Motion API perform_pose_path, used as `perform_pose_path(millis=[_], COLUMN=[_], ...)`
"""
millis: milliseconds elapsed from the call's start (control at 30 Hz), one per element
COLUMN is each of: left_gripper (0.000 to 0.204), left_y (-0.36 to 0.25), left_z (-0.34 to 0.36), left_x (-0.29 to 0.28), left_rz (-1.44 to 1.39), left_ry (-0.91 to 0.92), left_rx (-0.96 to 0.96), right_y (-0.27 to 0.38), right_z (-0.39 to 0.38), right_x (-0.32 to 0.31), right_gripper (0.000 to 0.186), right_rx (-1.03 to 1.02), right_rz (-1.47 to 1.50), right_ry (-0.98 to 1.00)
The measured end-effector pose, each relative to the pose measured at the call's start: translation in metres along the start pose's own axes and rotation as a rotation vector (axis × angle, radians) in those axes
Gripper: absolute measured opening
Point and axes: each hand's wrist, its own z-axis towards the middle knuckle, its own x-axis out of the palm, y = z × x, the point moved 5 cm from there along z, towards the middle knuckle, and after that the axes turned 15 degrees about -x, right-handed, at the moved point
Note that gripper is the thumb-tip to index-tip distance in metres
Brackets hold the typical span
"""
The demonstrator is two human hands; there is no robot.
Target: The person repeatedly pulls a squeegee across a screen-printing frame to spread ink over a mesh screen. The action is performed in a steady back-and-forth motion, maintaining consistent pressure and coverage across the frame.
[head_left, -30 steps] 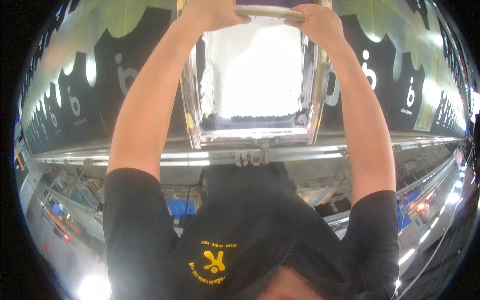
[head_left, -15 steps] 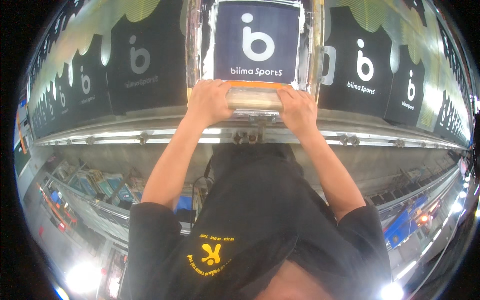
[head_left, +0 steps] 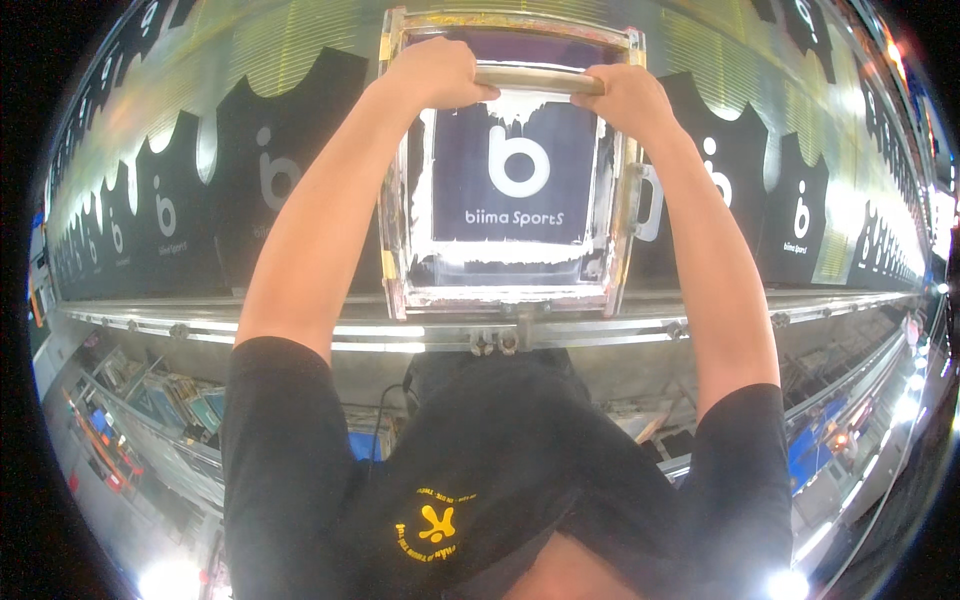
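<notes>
Both of my hands grip a squeegee (head_left: pixel 540 80) with a pale wooden handle, one hand at each end. My left hand (head_left: pixel 436 74) is closed around its left end, and my right hand (head_left: pixel 632 98) around its right end. The squeegee lies across the far part of a screen-printing frame (head_left: pixel 392 260). Below it, the dark mesh (head_left: pixel 460 180) shows a white rounded logo with lettering under it. White ink (head_left: pixel 500 254) is smeared along the mesh's sides and near end. A ragged white patch sits just below the squeegee. The squeegee's blade is hidden under the handle.
Dark sleeveless shirt pieces (head_left: pixel 290 130) with white logos lie in rows on the long table to both sides. A clear handle (head_left: pixel 648 203) sticks out from the frame's right side. A metal rail (head_left: pixel 400 333) runs along the table's near edge.
My hands have pushed the squeegee from the frame's near end to its far end. My arms are stretched further out. The frame's near part, with white ink on it, is now uncovered.
</notes>
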Motion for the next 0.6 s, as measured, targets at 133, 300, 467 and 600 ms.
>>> perform_pose_path(millis=[133, 300, 467, 600], left_gripper=[0.050, 0.050, 0.044, 0.043], left_y=[0.000, -0.003, -0.007, -0.011], left_z=[0.003, -0.033, -0.131, -0.205], left_x=[0.011, 0.032, 0.106, 0.154], left_rz=[-0.003, -0.018, -0.016, -0.119], left_ry=[-0.131, -0.122, -0.045, -0.164], left_rx=[-0.008, -0.016, -0.029, 0.051], right_y=[-0.005, 0.013, 0.078, 0.111], right_z=[0.003, -0.028, -0.136, -0.211], right_x=[0.021, 0.037, 0.071, 0.100], right_gripper=[0.033, 0.026, 0.023, 0.019], right_rx=[0.034, 0.022, -0.165, -0.177], right_rz=[-0.067, -0.049, -0.083, -0.030], right_ry=[0.001, 0.004, -0.158, -0.257])
